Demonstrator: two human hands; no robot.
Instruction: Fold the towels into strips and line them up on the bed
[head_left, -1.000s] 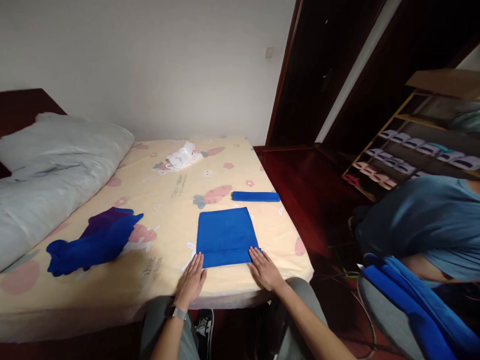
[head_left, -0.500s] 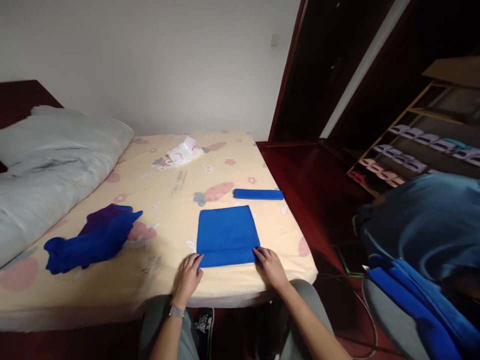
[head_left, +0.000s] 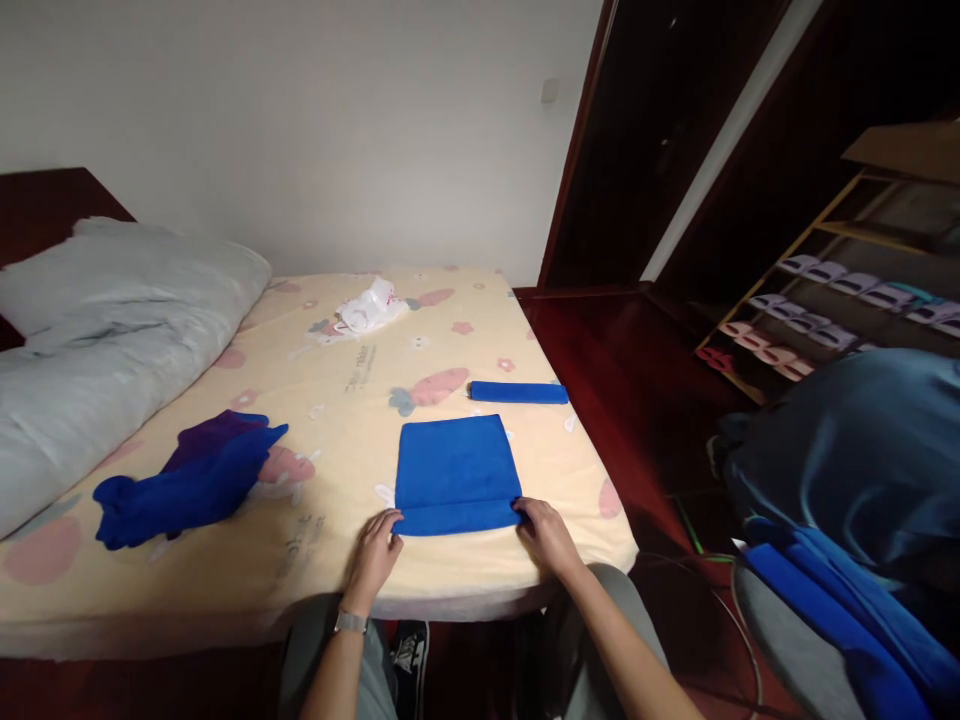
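head view: left hand (head_left: pixel 375 556) and right hand (head_left: pixel 550 536) apparently pinch blue cloth (head_left: pixel 457 466).

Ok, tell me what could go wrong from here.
1. The left hand and right hand are at the two near corners of the flat blue cloth; an uneven pull might skew the folded band along its near edge.
2. The narrow blue bundle lies with one end at the right edge of the bed, so a knock could send it to the floor.
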